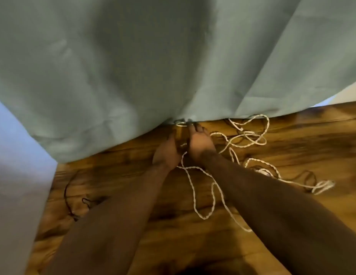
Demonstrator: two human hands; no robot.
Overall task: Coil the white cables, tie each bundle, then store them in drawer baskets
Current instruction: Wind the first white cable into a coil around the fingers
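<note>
A long white twisted cable [205, 183] lies in loose loops across the wooden floor, running from between my hands out to the right. My left hand [167, 151] and my right hand [200, 144] are close together at the hem of a green curtain. Both have curled fingers around a stretch of the cable; the part inside the hands is hidden. A small white loop [180, 123] shows just beyond the fingertips under the curtain edge. More loops [250, 135] pile up to the right, ending in a white bunch [323, 186].
The green curtain [133, 66] hangs over the far half of the view. A thin dark cord [67, 195] curls on the wooden floor [292, 205] at the left, and another dark cord [308, 175] lies among the white loops. A pale wall [12, 175] stands at left.
</note>
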